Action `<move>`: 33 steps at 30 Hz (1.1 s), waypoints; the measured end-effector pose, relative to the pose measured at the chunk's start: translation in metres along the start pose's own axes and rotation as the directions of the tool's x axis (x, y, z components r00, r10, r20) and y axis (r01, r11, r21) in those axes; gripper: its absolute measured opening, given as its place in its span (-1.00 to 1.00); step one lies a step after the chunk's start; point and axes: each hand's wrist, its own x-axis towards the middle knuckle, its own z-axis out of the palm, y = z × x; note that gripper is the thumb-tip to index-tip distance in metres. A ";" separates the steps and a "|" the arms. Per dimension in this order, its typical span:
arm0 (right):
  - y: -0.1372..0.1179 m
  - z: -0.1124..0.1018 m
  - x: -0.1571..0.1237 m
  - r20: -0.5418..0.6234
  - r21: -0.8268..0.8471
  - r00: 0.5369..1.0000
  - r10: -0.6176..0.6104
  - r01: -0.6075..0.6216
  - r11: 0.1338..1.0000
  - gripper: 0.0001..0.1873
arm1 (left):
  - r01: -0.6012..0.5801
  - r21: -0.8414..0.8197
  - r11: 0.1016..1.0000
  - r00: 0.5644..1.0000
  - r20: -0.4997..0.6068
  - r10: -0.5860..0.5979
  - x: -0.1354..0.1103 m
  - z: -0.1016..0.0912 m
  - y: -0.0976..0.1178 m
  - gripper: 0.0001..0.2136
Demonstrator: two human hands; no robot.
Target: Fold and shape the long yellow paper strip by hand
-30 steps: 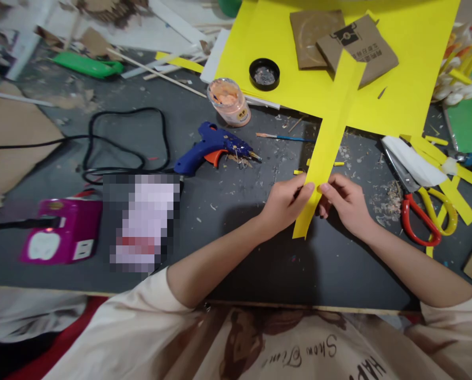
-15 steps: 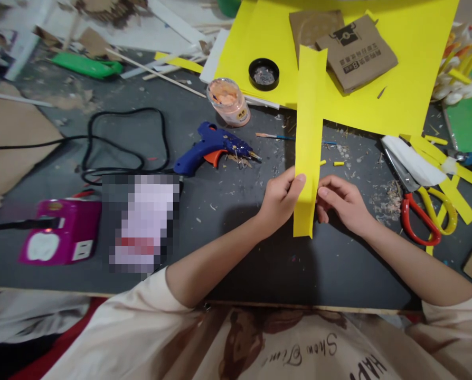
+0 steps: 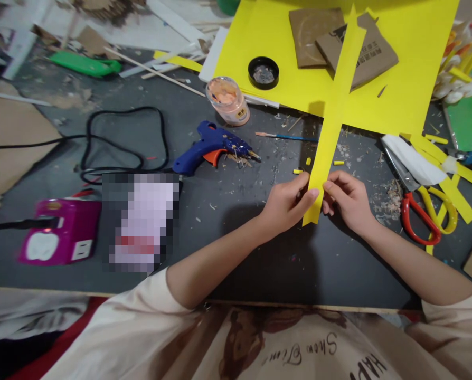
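A long yellow paper strip [image 3: 336, 113], creased lengthwise, slants up and to the right above the dark tabletop. My left hand [image 3: 289, 203] pinches its lower part, the thumb lying over the front face. On the strip's right edge are the thumb and curled fingers of my right hand [image 3: 347, 199], closed on it. The lower end of the strip pokes out below both hands. Small yellow bits [image 3: 338, 163] and a thin blue paintbrush [image 3: 287, 136] lie just beyond them. Part of the paintbrush is hidden behind the strip.
A blue hot glue gun [image 3: 214, 148] and an open jar [image 3: 228, 103] lie left of centre. Red-and-yellow-handled scissors [image 3: 420, 206] lie to the right. Behind is a large yellow sheet [image 3: 410, 105] bearing brown packets [image 3: 374, 53] and a black lid [image 3: 263, 73]. A black cable [image 3: 162, 126] loops at left.
The yellow strip has turned from nearly upright to leaning right, its far end swinging over the brown packets. Both hands have shifted slightly right, and my right hand now grips its edge.
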 end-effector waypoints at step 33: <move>0.005 -0.006 0.003 0.221 0.188 0.975 0.028 -0.071 0.980 -0.79 | 0.338 -0.541 0.770 0.937 0.272 -0.220 0.008 -0.007 -0.002 -0.64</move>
